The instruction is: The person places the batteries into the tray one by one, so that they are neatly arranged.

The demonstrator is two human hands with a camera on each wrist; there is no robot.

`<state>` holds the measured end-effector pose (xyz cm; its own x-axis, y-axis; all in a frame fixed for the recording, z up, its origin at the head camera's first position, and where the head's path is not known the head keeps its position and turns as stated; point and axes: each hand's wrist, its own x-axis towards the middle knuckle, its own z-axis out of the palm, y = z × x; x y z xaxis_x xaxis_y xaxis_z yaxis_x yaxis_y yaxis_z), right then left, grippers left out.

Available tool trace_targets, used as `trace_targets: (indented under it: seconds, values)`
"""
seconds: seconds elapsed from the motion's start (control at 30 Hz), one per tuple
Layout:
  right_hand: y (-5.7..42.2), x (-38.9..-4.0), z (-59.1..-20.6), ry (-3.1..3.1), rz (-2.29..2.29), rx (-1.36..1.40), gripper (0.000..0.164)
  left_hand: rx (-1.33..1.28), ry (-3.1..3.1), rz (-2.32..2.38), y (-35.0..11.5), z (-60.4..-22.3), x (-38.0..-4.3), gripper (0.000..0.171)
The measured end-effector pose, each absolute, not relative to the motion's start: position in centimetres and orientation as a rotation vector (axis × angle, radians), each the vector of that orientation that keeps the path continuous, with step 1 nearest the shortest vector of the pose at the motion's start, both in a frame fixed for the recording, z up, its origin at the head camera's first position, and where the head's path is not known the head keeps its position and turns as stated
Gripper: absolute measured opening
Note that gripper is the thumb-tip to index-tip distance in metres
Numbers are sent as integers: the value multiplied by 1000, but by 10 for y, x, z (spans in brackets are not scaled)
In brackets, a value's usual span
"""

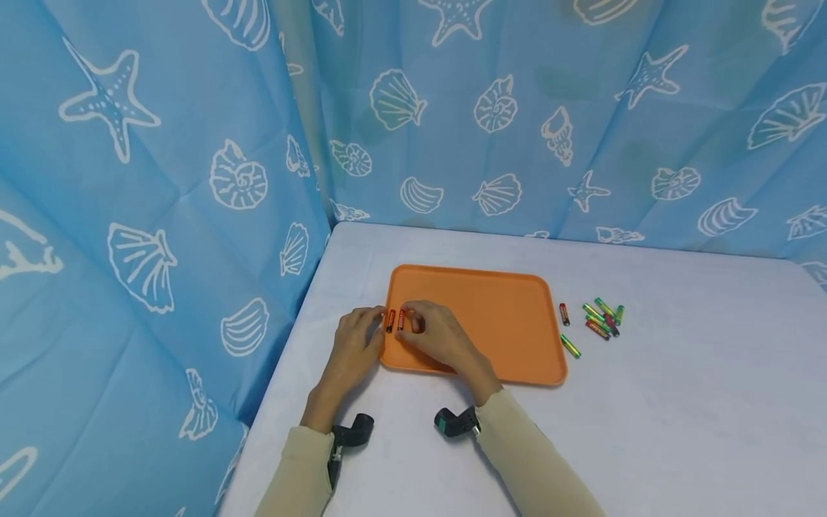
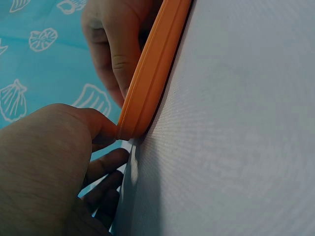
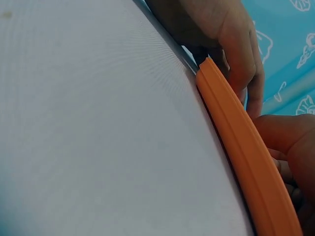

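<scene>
Two red-and-black batteries stand side by side in the left part of an orange tray (image 1: 491,316), roughly parallel. My right hand (image 1: 442,337) reaches over the tray and pinches the right battery (image 1: 400,320) between thumb and index finger, at its two ends. Just left of it lies the other battery (image 1: 390,321). My left hand (image 1: 354,348) is at the tray's left rim, its thumb touching the edge and its fingers loosely bent. In the left wrist view, the tray wall (image 2: 147,73) hides the batteries; the right wrist view does not show them either.
Right of the tray lie a red battery (image 1: 564,314), a green battery (image 1: 571,346) by the rim, and a loose pile of green and red batteries (image 1: 601,316). A white cloth (image 1: 678,388) covers the table. Blue shell-patterned curtains (image 1: 452,143) hang behind and at left.
</scene>
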<state>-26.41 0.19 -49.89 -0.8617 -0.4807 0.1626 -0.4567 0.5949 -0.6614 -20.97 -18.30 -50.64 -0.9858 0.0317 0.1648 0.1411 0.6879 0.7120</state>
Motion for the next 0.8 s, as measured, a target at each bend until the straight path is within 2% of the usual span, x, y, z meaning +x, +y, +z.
trace_targets:
  seconds: [0.33, 0.8]
  values:
    - [2, -267, -500, 2806, -1086, -789, 37, -163, -2761, -1190, -179, -503, -212, 41]
    - [7, -262, -493, 2802, -1143, -807, 51, -129, -2786, -1167, -182, -503, -210, 41]
